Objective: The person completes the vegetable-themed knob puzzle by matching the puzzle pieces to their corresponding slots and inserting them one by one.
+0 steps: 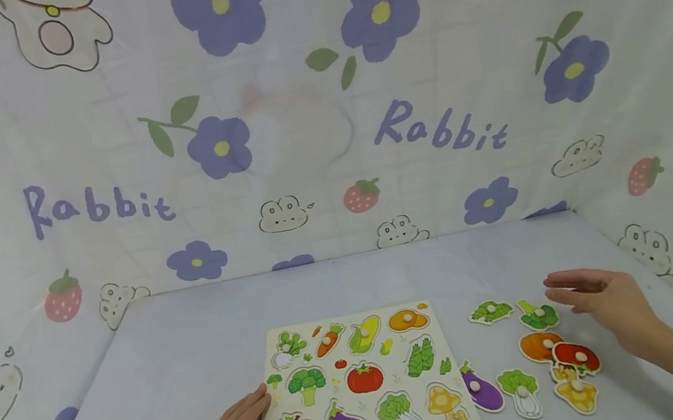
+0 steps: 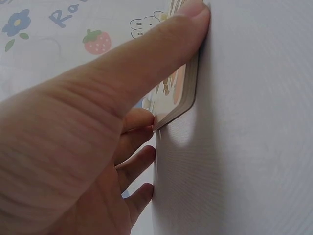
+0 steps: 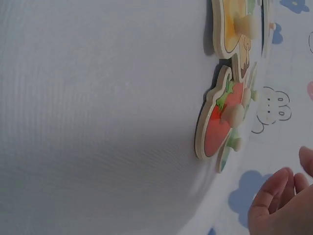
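Note:
A wooden vegetable puzzle board lies flat on the table, most of its cut-outs filled with pieces that have small knobs. My left hand rests at the board's left edge with straight fingers; in the left wrist view one finger lies along the board's edge. My right hand hovers open above loose pieces to the board's right, holding nothing. Among them are a green leaf piece, a red piece, an eggplant piece and a yellow piece. The right wrist view shows the red piece edge-on beside my fingertips.
A pale cloth covers the table. A printed sheet with flowers, strawberries and the word "Rabbit" hangs behind and at both sides. More loose pieces, an orange one and a cabbage, lie in the cluster at the right.

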